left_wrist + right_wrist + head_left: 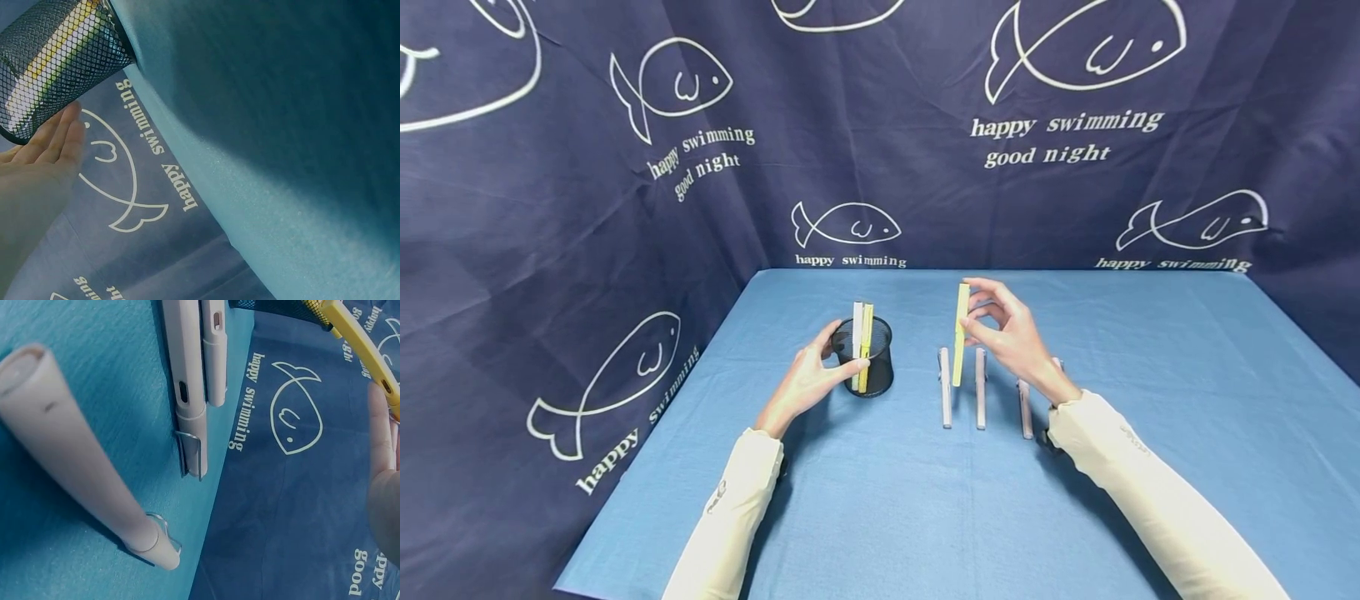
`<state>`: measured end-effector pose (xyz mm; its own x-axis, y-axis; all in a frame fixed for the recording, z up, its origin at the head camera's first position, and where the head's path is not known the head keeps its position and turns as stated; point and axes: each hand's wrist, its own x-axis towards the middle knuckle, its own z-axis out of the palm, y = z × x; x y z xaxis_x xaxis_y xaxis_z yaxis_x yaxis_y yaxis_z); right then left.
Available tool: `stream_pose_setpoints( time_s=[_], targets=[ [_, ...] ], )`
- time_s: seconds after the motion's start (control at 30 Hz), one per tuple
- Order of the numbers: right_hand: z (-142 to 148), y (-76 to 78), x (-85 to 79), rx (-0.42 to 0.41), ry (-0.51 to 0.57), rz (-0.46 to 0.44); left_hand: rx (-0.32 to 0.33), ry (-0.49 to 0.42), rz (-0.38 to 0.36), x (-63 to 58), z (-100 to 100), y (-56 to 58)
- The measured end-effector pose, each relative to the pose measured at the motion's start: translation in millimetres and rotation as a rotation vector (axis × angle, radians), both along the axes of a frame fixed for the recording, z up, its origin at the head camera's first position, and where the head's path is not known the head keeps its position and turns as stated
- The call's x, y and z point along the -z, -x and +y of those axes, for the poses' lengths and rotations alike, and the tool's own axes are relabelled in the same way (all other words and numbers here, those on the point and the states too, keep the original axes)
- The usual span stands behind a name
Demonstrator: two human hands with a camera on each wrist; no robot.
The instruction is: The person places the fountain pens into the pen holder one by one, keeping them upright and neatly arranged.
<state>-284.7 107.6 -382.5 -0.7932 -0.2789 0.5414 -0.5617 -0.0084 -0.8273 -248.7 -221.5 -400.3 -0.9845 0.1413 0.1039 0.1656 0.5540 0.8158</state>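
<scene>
At the left of the head view stands a black mesh pen holder point(882, 354). My left hand point(811, 375) grips its side, thumb in front and fingers reaching behind. Inside the holder a white pen point(857, 333) and a yellow pen point(867, 329) lean side by side; the mesh point(75, 69) shows them through in the left wrist view. Over the table, my right hand point(1011, 329) pinches another yellow pen point(960, 337) between thumb and fingers, nearly upright. Pale pink pens point(981, 387) with metal clips lie in a row beneath that hand, one largely hidden by the wrist.
A blue cloth point(865, 500) covers the table. Dark blue curtains point(925, 192) printed with white fish and lettering hang behind and along the left side. In the right wrist view, a pale pink pen point(94, 462) lies close to the camera.
</scene>
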Motion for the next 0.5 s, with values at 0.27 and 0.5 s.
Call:
stream_pose_setpoints(
  time_s=[0.27,0.5],
  targets=[
    [-3.4,1.4,0.9,-0.014,0.019,-0.008,-0.003,0.006,-0.001,0.1,0.0,0.8],
    [-6.4,0.8,-0.2,-0.017,0.010,-0.025,-0.004,0.013,0.001,0.4,0.2,1.1]
  ],
)
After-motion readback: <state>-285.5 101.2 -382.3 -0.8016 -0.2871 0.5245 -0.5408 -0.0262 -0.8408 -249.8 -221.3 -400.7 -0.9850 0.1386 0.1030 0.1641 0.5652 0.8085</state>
